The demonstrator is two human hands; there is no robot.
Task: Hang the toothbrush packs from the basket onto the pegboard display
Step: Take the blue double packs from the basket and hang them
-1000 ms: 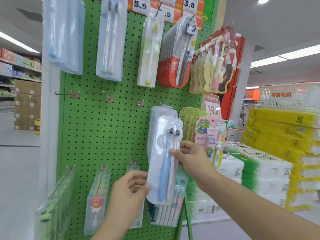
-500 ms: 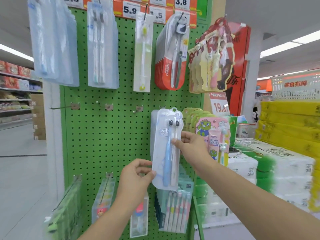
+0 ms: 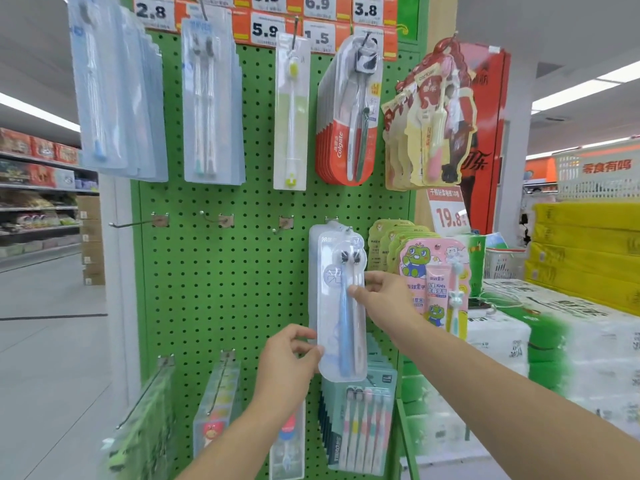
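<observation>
A clear toothbrush pack (image 3: pixel 341 306) with a blue and a white brush hangs upright against the green pegboard (image 3: pixel 221 289), its top at a middle-row hook, in front of like packs. My left hand (image 3: pixel 289 363) pinches the pack's lower left edge. My right hand (image 3: pixel 384 297) pinches its right edge near the brush necks. Both forearms reach in from below. The basket is not in view.
Three bare hooks (image 3: pixel 138 222) stick out of the middle row to the left. Other toothbrush packs hang above and below, with kids' toothpaste sets (image 3: pixel 429 282) at the right. Stacked tissue bales (image 3: pixel 585 258) stand at the right; an aisle floor lies at the left.
The pack rose and went from tilted to upright against the board, its top now at the hook. Both hands followed it up; my view moved closer.
</observation>
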